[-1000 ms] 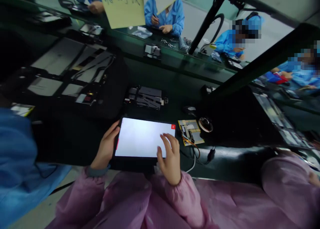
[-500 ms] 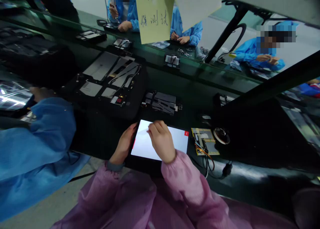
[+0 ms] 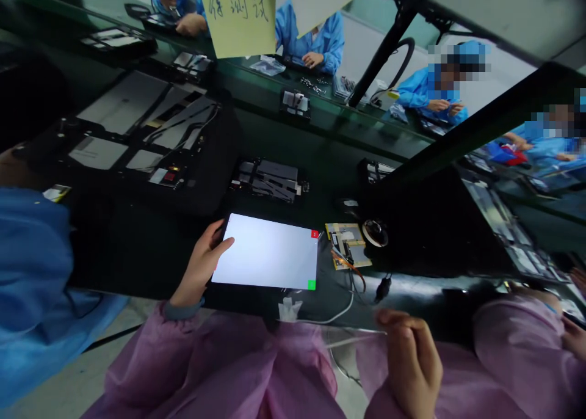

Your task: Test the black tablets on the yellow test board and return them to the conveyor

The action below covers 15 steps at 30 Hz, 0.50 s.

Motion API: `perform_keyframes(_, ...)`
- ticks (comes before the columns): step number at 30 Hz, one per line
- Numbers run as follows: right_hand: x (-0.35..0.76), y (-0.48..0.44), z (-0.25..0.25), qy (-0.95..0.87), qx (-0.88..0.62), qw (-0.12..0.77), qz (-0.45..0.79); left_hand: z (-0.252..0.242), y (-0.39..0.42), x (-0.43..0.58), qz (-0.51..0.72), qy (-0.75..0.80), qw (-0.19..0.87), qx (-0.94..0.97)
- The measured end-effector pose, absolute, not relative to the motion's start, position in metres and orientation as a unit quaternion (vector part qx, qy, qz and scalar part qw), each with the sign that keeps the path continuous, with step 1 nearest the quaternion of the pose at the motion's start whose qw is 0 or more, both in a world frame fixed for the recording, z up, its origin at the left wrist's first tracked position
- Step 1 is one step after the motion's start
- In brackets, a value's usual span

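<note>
A tablet [image 3: 270,254] with a lit white screen lies tilted at the table's near edge, small red and green squares at its right corners. My left hand [image 3: 204,263] grips its left edge, thumb on the front and fingers behind. My right hand [image 3: 412,358] is raised off to the lower right, away from the tablet, its fingers curled together and slightly blurred. Whatever sits in those fingers, if anything, I cannot make out. Right of the tablet lies a yellow-edged circuit assembly [image 3: 350,248] with an orange ribbon. A white cable [image 3: 341,312] runs below it.
An opened device [image 3: 268,179] lies behind the tablet. Left of that, larger opened devices [image 3: 123,120] rest on a black stack. A tape roll [image 3: 375,233] sits at right. A black post [image 3: 467,123] slants across. Co-workers in blue sit opposite; a blue sleeve [image 3: 32,248] is at left.
My right hand has left the screen and moved down to the right. A green square now shows on the screen, and the left thumb rests on its front. The view has shifted right.
</note>
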State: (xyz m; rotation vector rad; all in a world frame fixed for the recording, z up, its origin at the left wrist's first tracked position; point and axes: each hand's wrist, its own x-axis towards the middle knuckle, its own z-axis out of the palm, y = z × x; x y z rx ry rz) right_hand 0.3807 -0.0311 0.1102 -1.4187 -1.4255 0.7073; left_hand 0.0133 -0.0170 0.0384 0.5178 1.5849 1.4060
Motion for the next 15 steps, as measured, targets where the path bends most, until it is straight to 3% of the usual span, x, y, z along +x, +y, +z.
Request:
perform_keyframes(5, 0.384, -0.024, 0.117, -0.506, -0.550, 0.569, 0.342, 0.036, -0.020, 0.016, 0.590, 0.636, 0.450, 0.212)
perform_keyframes(15, 0.378, -0.026, 0.121, -0.527, -0.472, 0.613, 0.351, 0.033, -0.018, 0.017, 0.597, 0.655, 0.419, 0.198)
